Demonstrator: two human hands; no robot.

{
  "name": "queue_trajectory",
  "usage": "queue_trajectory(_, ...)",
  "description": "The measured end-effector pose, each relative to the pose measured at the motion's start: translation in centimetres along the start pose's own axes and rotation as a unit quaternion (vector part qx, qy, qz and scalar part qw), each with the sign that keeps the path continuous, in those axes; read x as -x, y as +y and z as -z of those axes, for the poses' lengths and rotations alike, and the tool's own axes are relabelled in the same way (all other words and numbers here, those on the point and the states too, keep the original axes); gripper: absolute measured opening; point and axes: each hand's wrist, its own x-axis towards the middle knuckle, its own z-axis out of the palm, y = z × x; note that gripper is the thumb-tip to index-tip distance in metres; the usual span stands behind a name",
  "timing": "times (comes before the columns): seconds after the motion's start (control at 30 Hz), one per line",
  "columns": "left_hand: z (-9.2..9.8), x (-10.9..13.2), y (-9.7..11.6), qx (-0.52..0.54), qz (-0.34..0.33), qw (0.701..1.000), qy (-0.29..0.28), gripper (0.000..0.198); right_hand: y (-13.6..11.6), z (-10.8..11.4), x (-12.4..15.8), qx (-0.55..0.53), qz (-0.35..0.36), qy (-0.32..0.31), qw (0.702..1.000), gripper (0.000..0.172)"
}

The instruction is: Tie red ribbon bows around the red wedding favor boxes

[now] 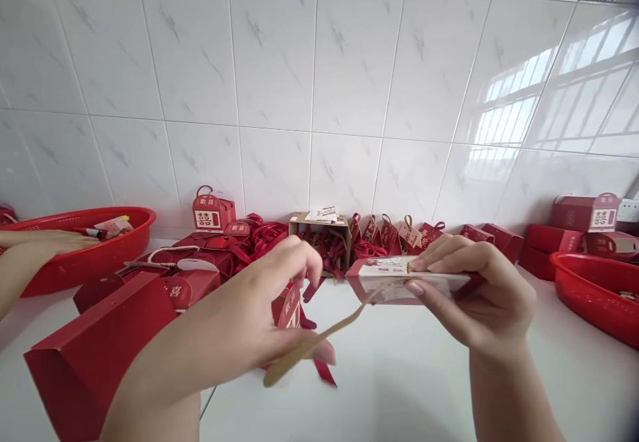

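Head view has my right hand [479, 289] pinching a thin, flat red-and-white card piece [382, 267] by its right end, thumb beneath and fingers above, over the white table [399, 375], between its middle and its back edge. Beside my thumb sits a small gold-coloured fitting [409, 267], and a narrow tan-gold fabric ribbon [289, 363] trails from near the card toward my left hand [264, 305]. That hand is curled, thumb and fingertips well apart; the ribbon crosses at the thumb, and I cannot tell whether anything presses it there. I judge this piece partly done: the ribbon appears attached or threaded, but its long end hangs loose, with no closed loop visible. Several small dark-red card tags with ribbon loops [410, 234] lean along the table's back edge and look finished, while a tangle of dark-red satin ribbon [262, 235] and a brown cardboard box [301, 218] of red pieces beside it suggest more remains. Toward the left edge, another person's hand [64, 240] is at a red plastic basin [142, 219].
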Motion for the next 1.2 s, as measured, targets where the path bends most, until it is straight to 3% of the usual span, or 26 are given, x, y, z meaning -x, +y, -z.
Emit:
queue_trajectory(0.1,-0.2,-0.6,1.0,0.064,-0.128,0.989,0.019,0.007,-0.1,-0.3,-0.1,-0.001,-0.013,-0.001,1.0,0.026)
queue_trajectory(0.2,-0.8,-1.4,1.6,0.147,-0.208,0.954,0.156,0.014,-0.3,-0.8,0.0,-0.037,0.003,-0.028,0.999,0.026)
queue_trajectory(0.27,-1.5,-2.0,1.8,0.206,-0.177,0.934,0.233,0.019,-0.7,-1.1,0.2,-0.069,0.022,-0.043,0.996,0.026)
queue_trajectory(0.4,-3.4,-2.7,2.5,0.263,-0.091,0.914,0.296,0.011,-1.5,-1.5,0.2,-0.102,0.051,-0.065,0.991,0.022)
queue_trajectory(0.53,-4.6,-3.1,2.9,0.247,-0.083,0.889,0.376,0.046,-1.9,-1.5,0.1,-0.104,0.054,-0.071,0.991,0.018)
queue_trajectory(0.6,-4.6,-3.2,2.7,0.208,-0.119,0.897,0.371,0.036,-1.9,-1.4,0.0,-0.104,0.053,-0.074,0.99,0.018)
queue_trajectory(0.7,-4.2,-3.0,2.1,0.129,-0.169,0.927,0.308,0.011,-1.8,-1.3,0.0,-0.104,0.05,-0.081,0.99,0.018)
queue_trajectory(0.8,-3.7,-2.8,1.8,0.107,-0.204,0.945,0.232,0.024,-1.8,-1.2,0.1,-0.1,0.042,-0.077,0.991,0.016)
queue_trajectory(0.9,-3.6,-2.8,1.9,0.095,-0.222,0.949,0.204,0.025,-1.8,-1.2,0.1,-0.1,0.039,-0.078,0.991,0.017)
queue_trajectory(1.0,-3.9,-2.8,2.3,0.128,-0.174,0.957,0.194,0.017,-1.7,-1.3,0.1,-0.094,0.034,-0.086,0.991,0.02)
queue_trajectory(1.07,-4.1,-2.8,2.6,0.206,-0.126,0.959,0.152,0.011,-1.7,-1.3,0.1,-0.081,0.029,-0.09,0.992,0.022)
queue_trajectory(1.2,-4.2,-2.6,3.2,0.324,-0.061,0.94,0.093,0.004,-1.5,-1.2,0.0,-0.061,0.02,-0.088,0.994,0.025)
